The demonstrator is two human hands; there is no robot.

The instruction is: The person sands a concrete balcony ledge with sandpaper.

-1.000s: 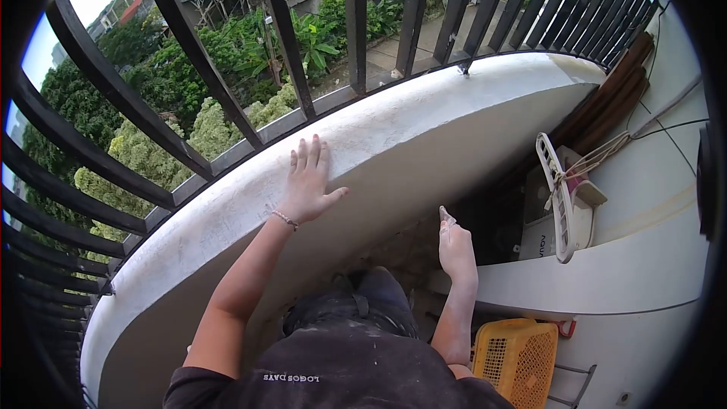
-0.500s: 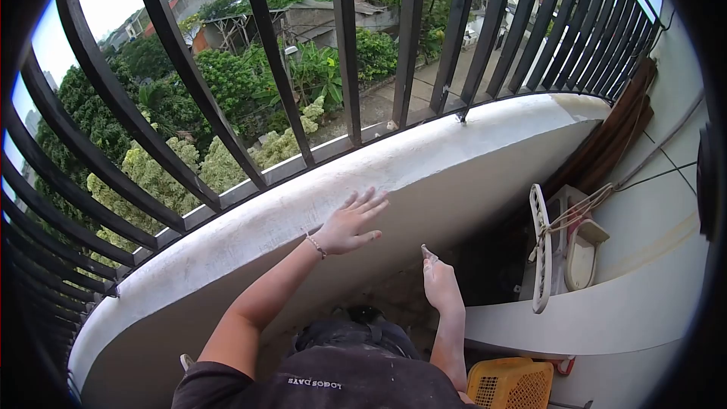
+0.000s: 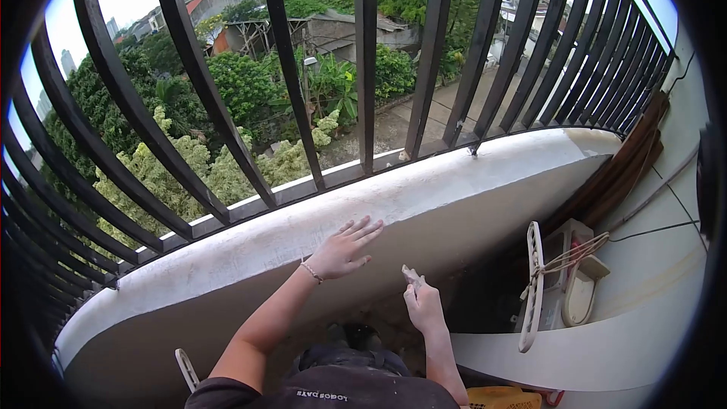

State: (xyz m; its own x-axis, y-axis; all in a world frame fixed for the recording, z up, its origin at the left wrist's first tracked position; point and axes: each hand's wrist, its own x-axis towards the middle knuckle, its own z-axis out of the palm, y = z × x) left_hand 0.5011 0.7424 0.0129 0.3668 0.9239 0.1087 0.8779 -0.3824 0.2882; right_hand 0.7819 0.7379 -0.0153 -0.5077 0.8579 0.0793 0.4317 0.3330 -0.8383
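resting left hand (image 3: 344, 250) flat on ledge (image 3: 227, 254), right hand (image 3: 422, 304) pinching scrap (image 3: 410, 273).

Single head-worn view — forward and down, close over balcony ledge (image 3: 454, 189) and railing (image 3: 363, 68).

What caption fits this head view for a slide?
Left hand flat on a white balcony parapet below black railing bars; right hand holds a small pale piece.

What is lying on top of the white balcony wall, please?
Only the left hand lies on the white wall, palm down, fingers spread. The black railing stands along its outer edge. The patch under the palm is covered. The right hand holds a small piece off the wall.
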